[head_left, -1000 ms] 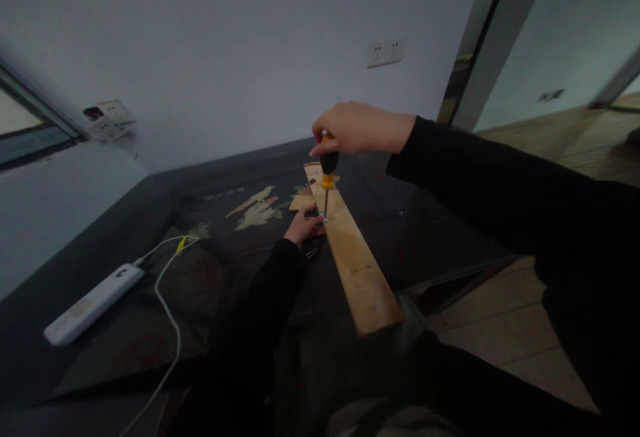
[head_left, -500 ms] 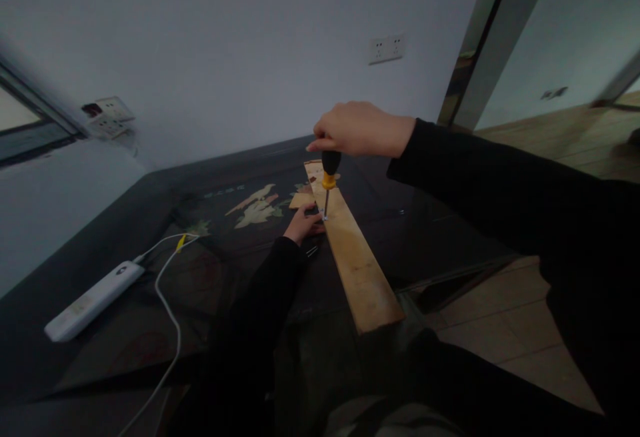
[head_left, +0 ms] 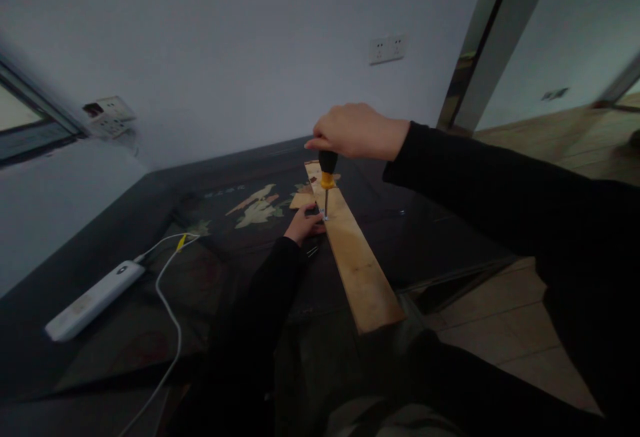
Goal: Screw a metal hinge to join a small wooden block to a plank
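Observation:
My right hand point(head_left: 353, 132) is closed round the black and yellow handle of a screwdriver point(head_left: 327, 180), which stands nearly upright. Its tip meets a small shiny metal piece point(head_left: 323, 214) at the left edge of a long wooden board point(head_left: 363, 260). With fingers and thumb, my left hand point(head_left: 302, 224) pinches that metal piece against the board's edge; its exact shape is too small to make out. Thin shiny pieces, perhaps screws point(head_left: 313, 251), lie on the table just below my left hand. The board's near end sticks out past the table edge.
The dark table point(head_left: 225, 257) has an inlaid bird picture. A small wooden block point(head_left: 301, 200) lies left of the board. At left are a white power strip point(head_left: 95, 300) and a looping white cable point(head_left: 173, 320). Wall sockets point(head_left: 389, 49) are beyond the table.
My right hand and the top of the screwdriver have shifted very slightly left and down. The left hand, the metal piece and the board stay in place.

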Action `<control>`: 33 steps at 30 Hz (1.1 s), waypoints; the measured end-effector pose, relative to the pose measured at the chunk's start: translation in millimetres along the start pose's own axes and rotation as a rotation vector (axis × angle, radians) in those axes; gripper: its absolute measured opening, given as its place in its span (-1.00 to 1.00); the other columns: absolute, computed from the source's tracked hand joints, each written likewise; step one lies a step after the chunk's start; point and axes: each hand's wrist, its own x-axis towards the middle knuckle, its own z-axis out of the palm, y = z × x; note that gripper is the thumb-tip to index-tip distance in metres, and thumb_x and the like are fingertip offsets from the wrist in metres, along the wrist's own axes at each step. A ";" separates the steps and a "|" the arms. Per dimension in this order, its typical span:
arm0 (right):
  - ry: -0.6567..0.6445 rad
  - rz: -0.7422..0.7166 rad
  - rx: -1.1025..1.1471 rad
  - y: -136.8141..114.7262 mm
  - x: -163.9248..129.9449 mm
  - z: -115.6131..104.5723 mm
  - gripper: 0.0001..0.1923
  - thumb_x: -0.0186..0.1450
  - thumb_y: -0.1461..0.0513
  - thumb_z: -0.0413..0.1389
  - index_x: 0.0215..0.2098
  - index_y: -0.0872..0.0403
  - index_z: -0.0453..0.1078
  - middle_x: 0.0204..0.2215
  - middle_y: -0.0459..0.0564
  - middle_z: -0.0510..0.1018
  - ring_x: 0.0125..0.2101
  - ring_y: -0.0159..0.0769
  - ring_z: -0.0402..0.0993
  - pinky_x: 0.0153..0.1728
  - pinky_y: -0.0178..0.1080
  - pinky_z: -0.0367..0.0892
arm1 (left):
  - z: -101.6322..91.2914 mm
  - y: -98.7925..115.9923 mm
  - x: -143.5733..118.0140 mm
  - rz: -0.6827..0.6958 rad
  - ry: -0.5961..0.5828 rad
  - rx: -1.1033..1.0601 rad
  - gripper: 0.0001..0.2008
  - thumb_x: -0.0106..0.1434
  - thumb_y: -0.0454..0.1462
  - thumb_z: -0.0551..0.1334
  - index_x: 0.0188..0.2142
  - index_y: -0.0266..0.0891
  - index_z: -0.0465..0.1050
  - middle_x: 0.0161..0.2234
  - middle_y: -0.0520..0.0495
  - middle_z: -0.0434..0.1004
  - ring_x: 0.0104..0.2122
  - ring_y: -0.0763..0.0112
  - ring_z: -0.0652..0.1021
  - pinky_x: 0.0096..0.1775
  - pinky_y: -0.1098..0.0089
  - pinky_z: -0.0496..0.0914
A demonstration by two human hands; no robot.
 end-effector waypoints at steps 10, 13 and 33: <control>-0.184 -0.226 0.060 11.7 6.9 -9.2 -0.62 0.30 0.15 0.06 0.01 0.16 0.45 -0.18 0.10 0.58 -0.20 -0.23 0.47 -0.24 -0.24 0.20 | -1.4 -1.8 0.6 -0.007 0.015 0.005 -0.40 0.13 -0.34 0.36 0.13 -0.25 0.19 -0.33 -0.08 0.55 -0.55 0.46 0.56 -0.38 0.38 0.53; -0.086 -0.140 -0.026 4.3 2.3 -5.6 -0.60 0.33 0.12 0.00 0.00 0.17 0.47 -0.15 0.18 0.57 -0.14 -0.12 0.47 -0.25 -0.21 0.20 | -0.2 0.1 -0.6 -0.007 0.014 -0.002 -0.40 0.14 -0.35 0.35 0.13 -0.26 0.19 -0.36 -0.06 0.54 -0.55 0.45 0.57 -0.40 0.40 0.53; 0.001 -0.009 -0.043 0.4 -0.3 6.1 -0.51 0.38 0.05 -0.10 0.01 0.19 0.46 -0.14 0.23 0.56 -0.13 -0.09 0.45 -0.24 -0.20 0.18 | 0.5 2.7 -2.1 -0.011 0.011 0.008 -0.46 0.20 -0.40 0.28 0.14 -0.27 0.17 -0.37 -0.06 0.54 -0.56 0.48 0.56 -0.40 0.43 0.53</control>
